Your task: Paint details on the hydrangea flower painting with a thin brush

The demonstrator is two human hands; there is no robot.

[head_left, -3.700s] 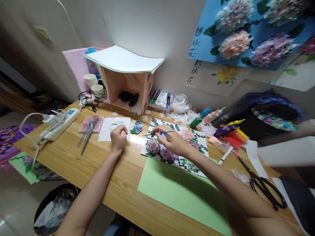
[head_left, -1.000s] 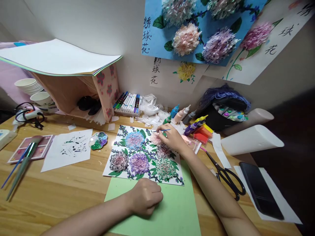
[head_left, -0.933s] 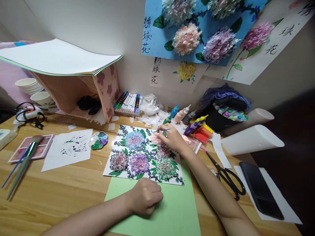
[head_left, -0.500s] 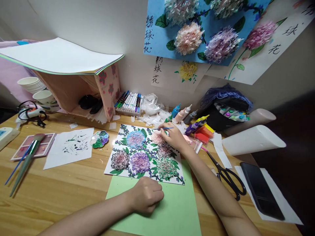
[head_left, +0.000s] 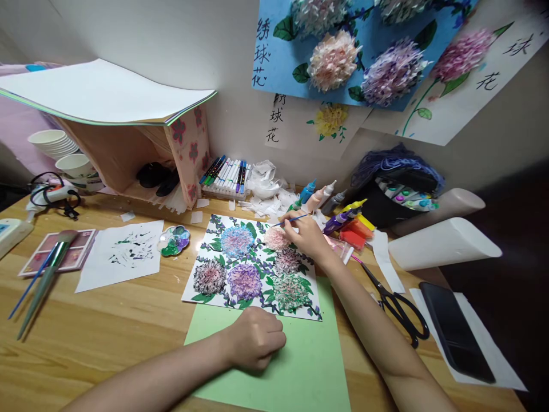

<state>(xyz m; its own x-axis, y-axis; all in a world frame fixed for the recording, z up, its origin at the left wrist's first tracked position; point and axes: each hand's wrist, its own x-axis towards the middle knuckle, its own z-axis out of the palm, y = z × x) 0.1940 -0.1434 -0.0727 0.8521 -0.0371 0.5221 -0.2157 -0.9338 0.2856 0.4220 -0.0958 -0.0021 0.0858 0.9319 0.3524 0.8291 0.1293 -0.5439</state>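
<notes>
A white sheet with several raised flowers, the flower picture (head_left: 215,242), lies partly over a green sheet (head_left: 300,366). My right hand (head_left: 303,233) is closed round a thin blue paintbrush (head_left: 295,218) above the picture's upper right corner. Its tip, pointing left, is by the pale pink flower (head_left: 275,238); whether it touches I cannot tell. Curled into a fist, my left hand (head_left: 257,339) rests on the green sheet just below the picture's lower edge. Nothing shows in its fingers.
Left of the picture are a paint palette (head_left: 174,240), a paint-smeared paper (head_left: 128,252) and a large brush (head_left: 49,280). Paint bottles (head_left: 315,197) stand behind it. Black-handled scissors (head_left: 401,309) and a phone (head_left: 457,332) lie to the right, near a paper roll (head_left: 446,245).
My right hand has shifted slightly right with the paintbrush, now more tilted. My left hand stays put. The whole view has moved a little.
</notes>
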